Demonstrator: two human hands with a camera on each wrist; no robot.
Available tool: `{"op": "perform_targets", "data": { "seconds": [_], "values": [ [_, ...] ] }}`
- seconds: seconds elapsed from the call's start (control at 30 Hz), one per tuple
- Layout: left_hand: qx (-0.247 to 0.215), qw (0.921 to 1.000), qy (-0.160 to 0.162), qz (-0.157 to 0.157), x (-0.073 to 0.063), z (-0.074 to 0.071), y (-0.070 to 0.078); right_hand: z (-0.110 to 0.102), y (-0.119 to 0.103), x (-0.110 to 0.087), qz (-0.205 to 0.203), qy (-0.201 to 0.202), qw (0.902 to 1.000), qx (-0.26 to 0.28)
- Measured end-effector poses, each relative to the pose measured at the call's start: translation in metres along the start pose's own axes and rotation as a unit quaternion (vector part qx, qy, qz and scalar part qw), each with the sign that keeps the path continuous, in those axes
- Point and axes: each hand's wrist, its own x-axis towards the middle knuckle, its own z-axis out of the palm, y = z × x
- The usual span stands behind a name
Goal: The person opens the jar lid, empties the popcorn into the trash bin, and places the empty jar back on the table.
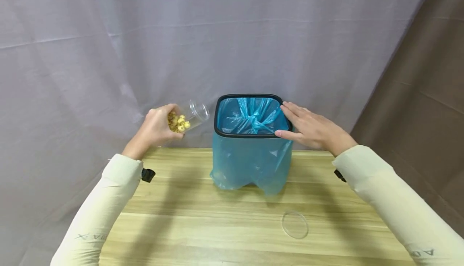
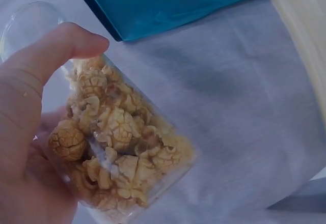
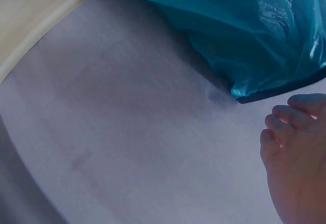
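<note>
My left hand (image 1: 159, 127) grips a clear plastic jar (image 1: 197, 113) of popcorn, tilted with its open mouth toward the bin on the right. Popcorn (image 2: 119, 127) lies bunched toward the bottom of the jar in the left wrist view. A trash bin (image 1: 250, 157) with a black rim (image 1: 248, 135) stands at the back of the table, lined with a blue plastic bag (image 1: 253, 117) that is gathered in a knot inside. At the bin's right side my right hand (image 1: 311, 129) has its fingers straight, the fingertips right at the rim.
A clear round lid or ring (image 1: 295, 225) lies on the wooden table (image 1: 203, 229), in front of the bin and to its right. Behind the table hangs a grey curtain (image 1: 203, 36), with a brown cloth (image 1: 424, 76) at the far right.
</note>
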Motion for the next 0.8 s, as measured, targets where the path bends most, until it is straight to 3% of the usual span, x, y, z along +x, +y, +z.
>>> {"op": "perform_targets", "data": {
  "seconds": [0.17,0.53,0.8],
  "values": [
    [0.021,0.9995,0.011,0.021,0.020,0.003,0.005,0.005,0.002,0.003,0.003,-0.004,1.0000,-0.007],
    [0.064,0.9977,-0.003,0.021,0.043,0.000,0.016,0.022,0.003,0.009,-0.009,0.008,0.9998,0.014],
    [0.120,0.9899,0.003,0.076,0.061,0.000,0.024,0.023,0.004,0.008,-0.006,0.012,0.9998,0.011]
  ]
}}
